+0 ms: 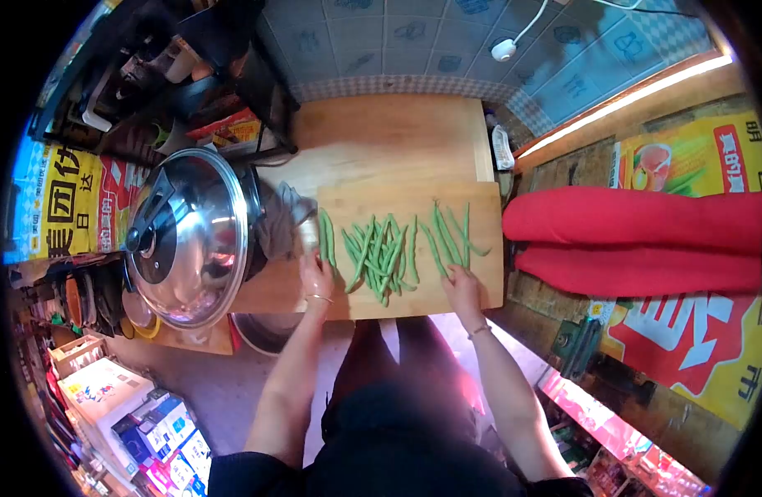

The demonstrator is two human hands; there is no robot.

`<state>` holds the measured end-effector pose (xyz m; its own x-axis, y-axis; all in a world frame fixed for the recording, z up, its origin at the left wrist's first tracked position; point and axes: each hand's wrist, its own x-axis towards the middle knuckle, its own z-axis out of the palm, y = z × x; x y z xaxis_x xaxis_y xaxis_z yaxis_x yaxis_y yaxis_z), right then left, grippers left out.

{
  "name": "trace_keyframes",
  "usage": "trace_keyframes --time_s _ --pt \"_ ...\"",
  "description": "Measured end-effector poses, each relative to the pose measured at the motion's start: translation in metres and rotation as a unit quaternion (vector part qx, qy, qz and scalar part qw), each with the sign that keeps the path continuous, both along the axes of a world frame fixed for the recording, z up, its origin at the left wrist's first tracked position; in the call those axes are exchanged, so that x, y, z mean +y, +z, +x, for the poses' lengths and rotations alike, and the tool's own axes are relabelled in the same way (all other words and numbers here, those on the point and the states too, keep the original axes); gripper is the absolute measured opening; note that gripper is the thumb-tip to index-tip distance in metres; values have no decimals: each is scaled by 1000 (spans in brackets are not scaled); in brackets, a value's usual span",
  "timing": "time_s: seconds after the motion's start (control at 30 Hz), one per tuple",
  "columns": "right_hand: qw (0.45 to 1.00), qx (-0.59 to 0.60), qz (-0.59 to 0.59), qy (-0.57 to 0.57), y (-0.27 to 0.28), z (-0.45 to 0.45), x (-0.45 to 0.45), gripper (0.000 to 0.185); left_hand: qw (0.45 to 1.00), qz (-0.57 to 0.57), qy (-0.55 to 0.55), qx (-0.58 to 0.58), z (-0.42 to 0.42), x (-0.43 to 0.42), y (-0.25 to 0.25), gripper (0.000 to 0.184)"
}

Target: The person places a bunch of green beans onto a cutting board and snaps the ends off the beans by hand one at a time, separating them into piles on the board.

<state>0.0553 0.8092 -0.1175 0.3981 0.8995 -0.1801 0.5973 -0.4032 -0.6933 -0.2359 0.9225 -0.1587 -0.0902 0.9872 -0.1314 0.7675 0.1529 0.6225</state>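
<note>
Green beans lie in a loose heap in the middle of a wooden cutting board. At the board's left edge, my left hand is closed at the lower ends of a few upright green beans; its fingertips show only in part. On the other side, my right hand has its fingers curled against the lower ends of a separate small group of green beans. These beans fan out away from the hand.
A large pot with a shiny lid stands left of the board, with a grey cloth beside it. The wooden table reaches to the tiled wall. Red-sleeved forms rest on the right-hand surface. A shelf stands back left.
</note>
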Motion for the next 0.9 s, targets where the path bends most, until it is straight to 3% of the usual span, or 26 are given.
trace_keyframes --time_s 0.07,0.2,0.27,0.3,0.33,0.37,0.4,0.43,0.47,0.5,0.53,0.57,0.63,0.73,0.87,0.9 --pt "973 -210 -56 77 -9 -7 13 17 996 88 -21 -11 19 -14 -7 27" --pt "965 -193 -147 97 8 -12 21 18 992 54 -88 -70 54 -21 2 30" --pt "993 -54 -51 97 -2 -5 18 21 993 50 -91 -64 56 -19 1 31" --pt "992 -57 -49 99 -5 -5 16 21 993 46 -96 -59 57 -19 0 33" --pt "994 86 -49 39 -7 -3 13 21 992 51 -106 -52 54 -17 0 37" --pt "972 228 -47 -22 -9 -2 11 20 992 55 -105 -54 51 -16 0 37" --pt "973 225 -43 -21 5 -4 12 20 991 52 -117 -50 48 -16 3 39" --pt "946 318 -43 -52 34 -10 12 18 989 48 -130 -45 46 -16 5 40" --pt "908 409 -43 -82 62 -16 12 17 983 121 -140 6 49 -18 20 44" --pt "908 409 -40 -82 80 -19 11 17 982 123 -141 6 54 -19 45 44" --pt "899 428 -63 -64 96 -22 11 16 963 145 -219 -65 60 -19 75 47" --pt "890 446 -85 -47 112 -25 10 16 932 164 -295 -135 66 -21 106 50" --pt "878 464 -106 -35 132 -31 9 16 842 224 -469 -143 77 -26 168 51" --pt "808 574 -128 0 152 -37 4 18 812 241 -498 -185 85 -41 190 45" --pt "792 590 -155 24 197 -43 2 21 836 213 -465 -199 75 -50 204 42" --pt "819 554 -146 41 202 -45 1 23 836 216 -464 -198 75 -53 211 42"
